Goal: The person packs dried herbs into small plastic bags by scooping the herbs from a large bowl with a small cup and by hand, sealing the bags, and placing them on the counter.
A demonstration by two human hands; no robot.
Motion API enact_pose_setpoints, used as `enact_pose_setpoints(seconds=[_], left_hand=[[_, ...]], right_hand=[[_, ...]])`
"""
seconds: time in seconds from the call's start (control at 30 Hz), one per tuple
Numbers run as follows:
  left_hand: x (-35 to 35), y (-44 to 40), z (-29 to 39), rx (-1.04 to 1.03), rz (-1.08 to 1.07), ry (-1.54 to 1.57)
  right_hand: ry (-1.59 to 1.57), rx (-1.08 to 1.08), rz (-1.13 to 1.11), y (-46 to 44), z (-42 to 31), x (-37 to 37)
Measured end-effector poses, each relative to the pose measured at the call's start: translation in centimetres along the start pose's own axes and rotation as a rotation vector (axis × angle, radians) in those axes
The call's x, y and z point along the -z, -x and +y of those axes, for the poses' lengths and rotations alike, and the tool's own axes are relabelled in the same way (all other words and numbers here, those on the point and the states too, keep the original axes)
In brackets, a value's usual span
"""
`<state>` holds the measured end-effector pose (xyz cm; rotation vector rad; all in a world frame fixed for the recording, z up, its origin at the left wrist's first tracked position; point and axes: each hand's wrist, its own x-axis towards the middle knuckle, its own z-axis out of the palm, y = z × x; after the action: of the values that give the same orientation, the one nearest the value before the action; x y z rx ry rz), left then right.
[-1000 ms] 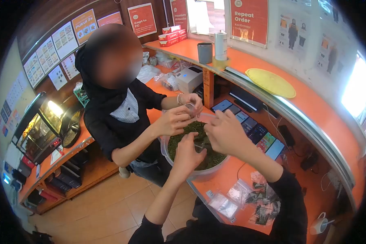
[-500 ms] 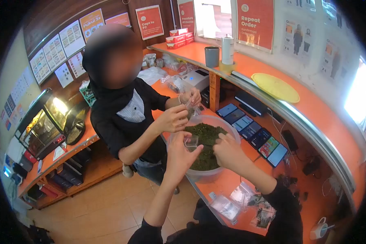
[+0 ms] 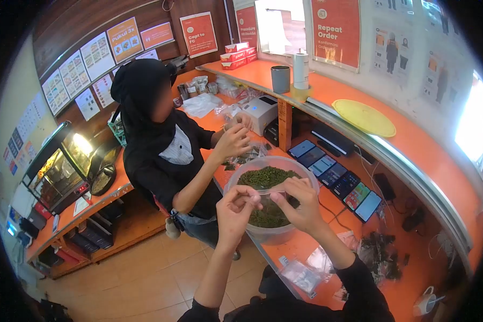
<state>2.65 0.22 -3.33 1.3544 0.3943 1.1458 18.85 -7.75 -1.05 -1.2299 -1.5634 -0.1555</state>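
My left hand (image 3: 237, 212) and my right hand (image 3: 301, 201) pinch the two top corners of a small clear plastic bag (image 3: 269, 192), stretched between them. The bag is see-through, so I cannot tell whether anything is in it. Just beneath is a translucent plastic tub (image 3: 271, 235), holding dark green dried flakes (image 3: 268, 176). Several filled small bags (image 3: 246, 156) lie on the orange counter beyond the tub. To the right of my right forearm lies a pile of bags with green contents (image 3: 380, 256), near a stack of flat clear bags (image 3: 301, 275).
A co-worker (image 3: 169, 142) stands at the left, hands (image 3: 237, 135) together near the tub. Several phones (image 3: 335, 174) lie in a row at the right. The raised shelf (image 3: 327, 94) bears a yellow lid (image 3: 364, 118), a grey cup (image 3: 280, 79) and a paper roll (image 3: 300, 70).
My right hand has risen out of the tub and joined my left at the bag's mouth. The co-worker's head has turned, and their hands have shifted back from the tub.
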Motion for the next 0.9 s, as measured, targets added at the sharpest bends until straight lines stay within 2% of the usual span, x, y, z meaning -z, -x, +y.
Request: enact_pose_setpoints(seconds=[0.07, 0.33, 0.6, 0.8, 0.9], left_hand=[[-0.2, 0.7, 0.5, -0.005, 0.007, 0.015], [-0.6, 2.6, 2.0, -0.045, 0.029, 0.067], [-2.3, 4.2, 2.4, -0.057, -0.097, 0.027], [-3.3, 5.8, 0.8, 0.098, -0.140, 0.087], [-3.8, 6.8, -0.3, 0.169, -0.100, 0.181]], right_hand=[[-0.116, -0.029, -0.019, 0.4, -0.4, 0.3], [-0.125, 0.057, 0.015, 0.8, -2.4, 1.2], [-0.156, 0.065, 0.003, 1.8, -3.7, 2.8], [-0.179, 0.021, -0.058, 4.8, -3.0, 3.5], [-0.145, -0.075, -0.031, 7.1, -2.7, 5.1]])
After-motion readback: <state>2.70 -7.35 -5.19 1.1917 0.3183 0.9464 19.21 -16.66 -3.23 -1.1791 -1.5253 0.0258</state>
